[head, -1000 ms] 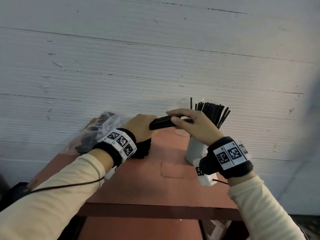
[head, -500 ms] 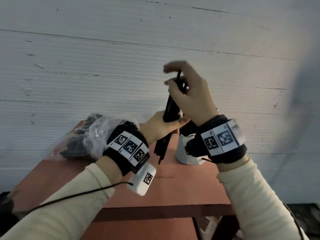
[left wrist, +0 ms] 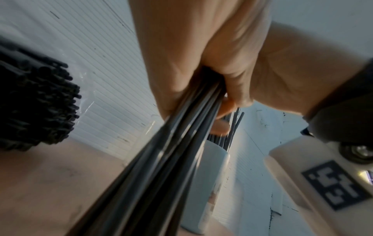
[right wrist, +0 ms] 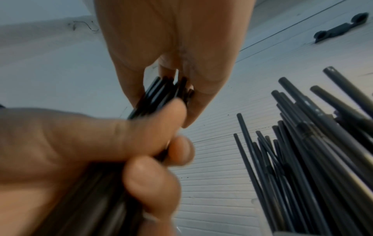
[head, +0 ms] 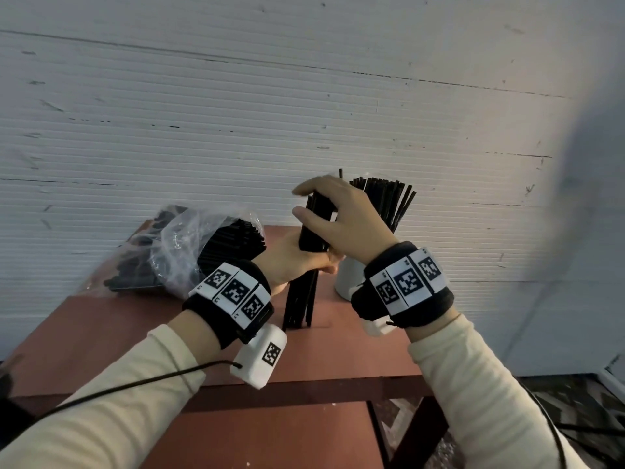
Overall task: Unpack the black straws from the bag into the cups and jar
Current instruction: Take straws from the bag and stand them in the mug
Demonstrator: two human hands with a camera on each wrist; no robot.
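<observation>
table (head: pixel 101 333): holding all | bag (head: pixel 189 245): lying at back left, many straws inside | cup (head: pixel 348 279): crowded, could be tipping | bundle (head: pixel 306 282): standing up, could be spilling | left hand (head: pixel 297 258): curling round middle | right hand (head: pixel 351 225): pinching top, 2 loose grips risking slipping

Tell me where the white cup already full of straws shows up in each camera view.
Head: white cup right of centre, behind the right wrist.
Left wrist: lower centre, behind the held straws.
Right wrist: body hidden; only its straws at right.
Shared landmark: ribbed white wall.
</observation>
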